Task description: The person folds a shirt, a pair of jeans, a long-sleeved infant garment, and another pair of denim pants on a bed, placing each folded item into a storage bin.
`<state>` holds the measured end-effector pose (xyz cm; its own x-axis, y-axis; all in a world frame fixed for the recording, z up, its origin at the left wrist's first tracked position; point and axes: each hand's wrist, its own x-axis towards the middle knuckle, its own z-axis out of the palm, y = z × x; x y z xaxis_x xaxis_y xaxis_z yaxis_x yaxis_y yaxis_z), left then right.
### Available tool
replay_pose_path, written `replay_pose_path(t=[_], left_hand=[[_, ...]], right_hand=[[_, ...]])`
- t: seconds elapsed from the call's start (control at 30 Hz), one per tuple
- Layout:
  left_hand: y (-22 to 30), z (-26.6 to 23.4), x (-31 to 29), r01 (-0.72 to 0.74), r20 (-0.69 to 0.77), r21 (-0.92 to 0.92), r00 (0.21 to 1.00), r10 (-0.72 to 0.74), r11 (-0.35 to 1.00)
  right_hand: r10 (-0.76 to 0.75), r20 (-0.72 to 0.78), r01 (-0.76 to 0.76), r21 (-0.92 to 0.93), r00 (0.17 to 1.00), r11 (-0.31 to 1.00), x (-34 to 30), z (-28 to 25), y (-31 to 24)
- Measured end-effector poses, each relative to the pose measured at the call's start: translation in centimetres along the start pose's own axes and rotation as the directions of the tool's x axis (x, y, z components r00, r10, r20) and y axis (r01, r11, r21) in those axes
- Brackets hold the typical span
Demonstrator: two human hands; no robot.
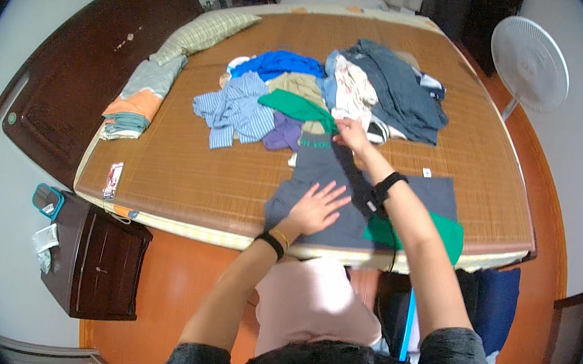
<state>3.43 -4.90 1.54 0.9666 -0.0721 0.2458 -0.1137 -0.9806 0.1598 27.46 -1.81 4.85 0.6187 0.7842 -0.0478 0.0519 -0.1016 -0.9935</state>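
A grey shirt [315, 164] with green parts lies spread at the bed's near edge. My left hand [316, 209] rests flat on the grey cloth, fingers spread. Farther up, my right hand [351, 132] has its fingers closed on the edge of a green sleeve [295, 106], which stretches left toward the clothes pile. A second green part [448, 238] lies at the shirt's lower right, partly behind my right forearm. The fingertips of my right hand are small in view, and their exact grip is hard to make out.
Behind the shirt are a blue striped shirt [239, 106], a bright blue garment [277, 64], purple cloth [283, 134] and dark trousers [404, 90]. Folded clothes [137, 101] and a pillow [204, 34] lie left. A fan [529, 63] stands right; a nightstand [103, 261] stands left.
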Motion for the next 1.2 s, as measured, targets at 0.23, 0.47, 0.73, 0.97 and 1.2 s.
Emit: replay_pose_path(t=[0.23, 0.47, 0.73, 0.97, 1.2], left_hand=[[0.4, 0.6, -0.1, -0.014, -0.029, -0.029, 0.999, 0.013, 0.999], [-0.6, -0.2, 0.1, -0.012, -0.079, 0.018, 0.997, 0.014, 1.000], [-1.5, 1.1, 0.1, 0.077, -0.004, -0.137, 0.997, -0.078, 0.988], [-0.1, 1.1, 0.7, 0.037, -0.046, -0.153, 0.998, -0.045, 0.987], [-1.0, 1.1, 0.1, 0.118, 0.029, -0.129, 0.993, -0.115, 0.985]], right_hand=[[0.063, 0.032, -0.063, -0.002, 0.998, 0.998, -0.1, -0.1, 0.5], [-0.095, 0.067, 0.081, 0.188, 0.993, 0.979, -12.3, -7.6, -3.3], [-0.240, -0.073, 0.202, -0.342, 0.968, 0.918, -20.2, -9.5, 0.8], [-0.234, 0.218, 0.301, -0.856, 0.947, 0.420, -32.4, -1.7, 1.3], [-0.379, -0.008, 0.174, -0.880, 0.925, 0.442, -34.8, -5.9, 5.8]])
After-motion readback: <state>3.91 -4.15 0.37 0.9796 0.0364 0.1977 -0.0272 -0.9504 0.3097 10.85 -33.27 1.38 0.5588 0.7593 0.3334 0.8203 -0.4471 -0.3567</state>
